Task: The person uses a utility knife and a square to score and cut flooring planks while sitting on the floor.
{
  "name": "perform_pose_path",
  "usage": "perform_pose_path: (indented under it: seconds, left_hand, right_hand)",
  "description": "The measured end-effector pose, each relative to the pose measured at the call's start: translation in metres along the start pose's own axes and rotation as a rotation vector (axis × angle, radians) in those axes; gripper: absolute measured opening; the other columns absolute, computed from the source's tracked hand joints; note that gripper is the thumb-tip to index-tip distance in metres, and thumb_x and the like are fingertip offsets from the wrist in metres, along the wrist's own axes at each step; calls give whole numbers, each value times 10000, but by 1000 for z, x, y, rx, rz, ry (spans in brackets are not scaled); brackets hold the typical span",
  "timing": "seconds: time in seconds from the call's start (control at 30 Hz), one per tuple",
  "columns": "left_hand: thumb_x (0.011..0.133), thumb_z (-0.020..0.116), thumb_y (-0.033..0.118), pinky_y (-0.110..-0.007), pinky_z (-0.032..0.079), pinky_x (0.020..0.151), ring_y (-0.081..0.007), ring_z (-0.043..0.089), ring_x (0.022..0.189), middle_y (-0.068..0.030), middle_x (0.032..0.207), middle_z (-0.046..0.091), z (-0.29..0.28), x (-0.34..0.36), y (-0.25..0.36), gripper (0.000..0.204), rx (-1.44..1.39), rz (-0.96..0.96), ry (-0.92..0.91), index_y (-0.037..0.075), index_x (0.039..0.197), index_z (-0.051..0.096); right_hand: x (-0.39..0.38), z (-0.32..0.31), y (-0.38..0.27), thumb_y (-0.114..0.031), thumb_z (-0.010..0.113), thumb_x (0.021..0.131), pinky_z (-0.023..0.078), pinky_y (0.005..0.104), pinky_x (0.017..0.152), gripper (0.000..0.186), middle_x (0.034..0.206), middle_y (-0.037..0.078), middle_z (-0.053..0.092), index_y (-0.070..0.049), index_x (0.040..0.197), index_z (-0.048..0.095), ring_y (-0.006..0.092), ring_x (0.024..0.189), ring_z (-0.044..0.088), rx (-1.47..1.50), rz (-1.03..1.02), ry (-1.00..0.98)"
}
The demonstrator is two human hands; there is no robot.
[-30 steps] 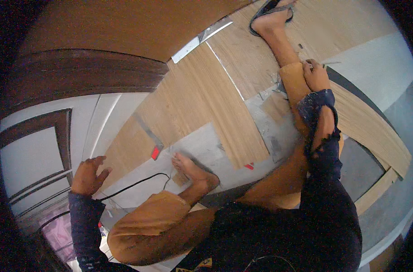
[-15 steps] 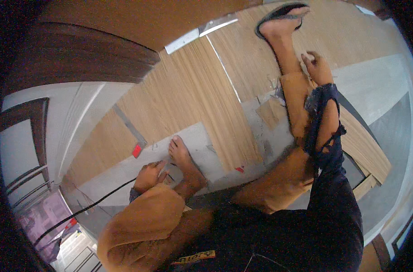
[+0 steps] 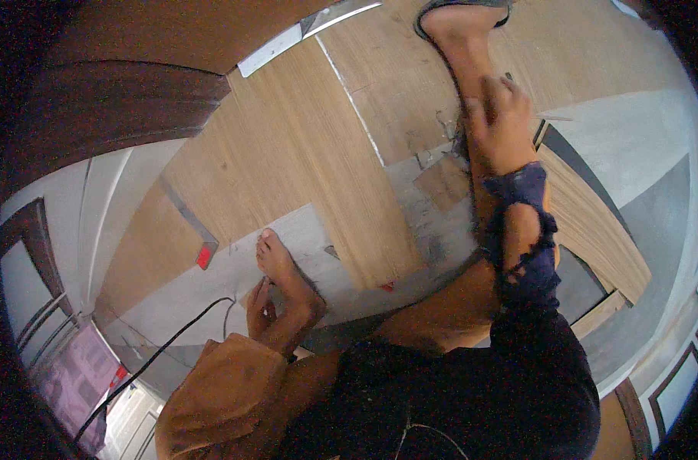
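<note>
My left hand (image 3: 259, 308) is low beside my bare left foot (image 3: 278, 264), partly hidden by the ankle and knee. Its fingers point toward the foot, with a gap between them, and I make out nothing held. Near it lies the end of a black cable (image 3: 172, 335). My right hand (image 3: 506, 126) hangs over my right shin, fingers bent loosely and apart, somewhat blurred. Wood-look floor planks (image 3: 288, 146) cover much of the floor ahead. Between my legs, bare grey floor (image 3: 433, 222) shows scraps and a small loose plank piece (image 3: 443, 184).
A red-ended grey strip (image 3: 205, 255) lies to the left, and a small red piece (image 3: 388, 287) by the plank edge. Cut planks (image 3: 594, 222) lie to my right. A white strip (image 3: 272, 55) runs along the brown panel ahead. My right foot wears a dark sandal (image 3: 424, 23).
My right hand has moved left and nearer, from beside the leg to over the shin. My left hand has gone lower behind the ankle, apart from the cable. The view has shifted slightly.
</note>
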State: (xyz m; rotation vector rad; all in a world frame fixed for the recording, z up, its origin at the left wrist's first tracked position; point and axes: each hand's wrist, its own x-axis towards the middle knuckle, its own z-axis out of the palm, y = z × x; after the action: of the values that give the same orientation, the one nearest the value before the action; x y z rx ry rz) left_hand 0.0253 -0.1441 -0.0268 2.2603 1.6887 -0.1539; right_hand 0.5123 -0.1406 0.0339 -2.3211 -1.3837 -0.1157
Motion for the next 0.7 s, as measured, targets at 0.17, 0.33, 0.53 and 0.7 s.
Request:
perform_pose_path:
  seconds: [0.17, 0.33, 0.53, 0.7]
  left_hand:
    - [969, 572, 282, -480, 454, 970, -412, 605, 1057, -224, 1159, 662, 2, 2, 4, 395, 6, -5, 41, 44, 1280, 623]
    - [972, 566, 284, -478, 449, 979, -409, 601, 1067, -223, 1168, 658, 1, -8, -1, 398, 2, -41, 61, 43, 1285, 618]
    - [975, 559, 286, -476, 443, 989, -406, 596, 1080, -221, 1179, 654, 6, -14, 0, 403, 2, -47, 70, 42, 1291, 612]
    - [977, 553, 289, -474, 439, 998, -404, 592, 1090, -220, 1188, 650, 7, -17, -4, 407, 2, -68, 88, 42, 1296, 607]
  right_hand:
    - [-33, 40, -52, -148, 744, 819, 424, 515, 1058, 499, 1310, 234, 549, -24, 1278, 593, 455, 1267, 482, 339, -323, -105]
    - [-63, 75, -79, -170, 739, 833, 432, 511, 1051, 469, 1273, 221, 559, -31, 1258, 596, 440, 1272, 486, 486, -437, -250]
    - [-75, 78, -79, -245, 686, 843, 450, 531, 1006, 484, 1230, 200, 589, -27, 1265, 594, 413, 1189, 509, 491, -311, -378]
    - [-88, 74, -95, -196, 713, 816, 448, 506, 1018, 468, 1165, 194, 630, -35, 1245, 620, 424, 1155, 529, 508, -364, -422]
